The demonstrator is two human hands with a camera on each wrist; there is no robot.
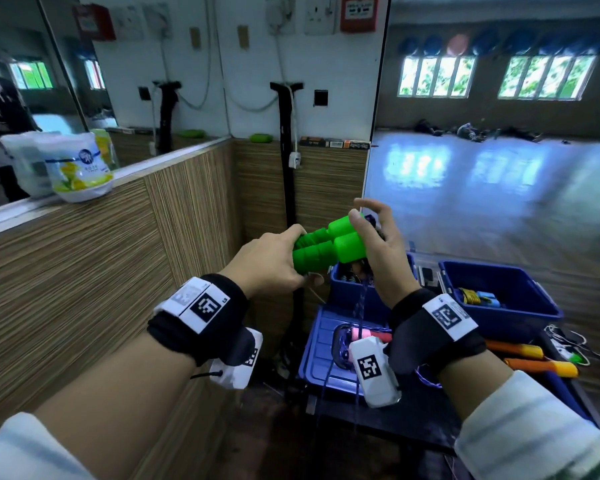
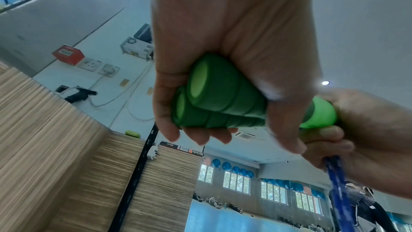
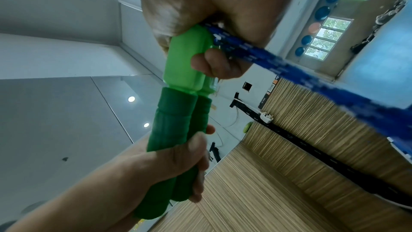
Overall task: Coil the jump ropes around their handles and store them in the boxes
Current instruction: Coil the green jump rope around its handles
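Two green jump-rope handles (image 1: 329, 247) lie side by side at chest height. My left hand (image 1: 274, 261) grips their ribbed foam ends (image 2: 223, 98), fingers curled round both. At the smooth cap end (image 3: 185, 59), my right hand (image 1: 385, 251) pinches the blue rope (image 3: 312, 80) against the caps, with two fingers sticking up. From there the blue rope (image 1: 361, 303) hangs down, blurred, toward the boxes below. A blue box (image 1: 343, 289) sits right under the hands, mostly hidden. A second blue box (image 1: 541, 306) at the right holds a coiled rope with yellow and blue parts.
A blue lid (image 1: 321, 341) below carries a pink-handled rope (image 1: 364, 336). Orange-handled ropes (image 1: 520, 349) lie on the dark surface at the right. A wood-panelled wall with a ledge and a tissue pack (image 1: 80, 168) stands at the left, and a black post (image 1: 288, 168) behind.
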